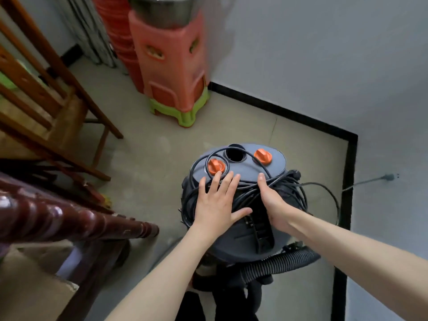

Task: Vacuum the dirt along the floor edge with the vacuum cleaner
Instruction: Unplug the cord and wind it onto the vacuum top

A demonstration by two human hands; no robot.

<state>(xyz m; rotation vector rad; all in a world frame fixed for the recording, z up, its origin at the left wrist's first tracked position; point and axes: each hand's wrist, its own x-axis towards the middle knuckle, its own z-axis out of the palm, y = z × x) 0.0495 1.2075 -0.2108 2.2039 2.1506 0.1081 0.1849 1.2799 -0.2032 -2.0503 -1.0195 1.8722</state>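
A dark grey drum vacuum cleaner (240,237) stands on the floor in front of me. Its top carries two orange knobs (216,166) and an open round port. A black power cord (284,188) lies coiled over the lid. My left hand (216,200) lies flat on the cord and lid with fingers spread straight. My right hand (272,200) rests on the coil beside the black carry handle (260,225); its fingers are partly hidden. The ribbed black hose (278,262) leaves the body at the lower right. The cord's plug (389,177) hangs against the right wall.
Black skirting (278,110) runs along the floor edge at the back and right walls. A stack of orange and green plastic stools (173,77) stands in the back corner. Wooden chairs (46,89) and a dark turned furniture leg (69,223) crowd the left side.
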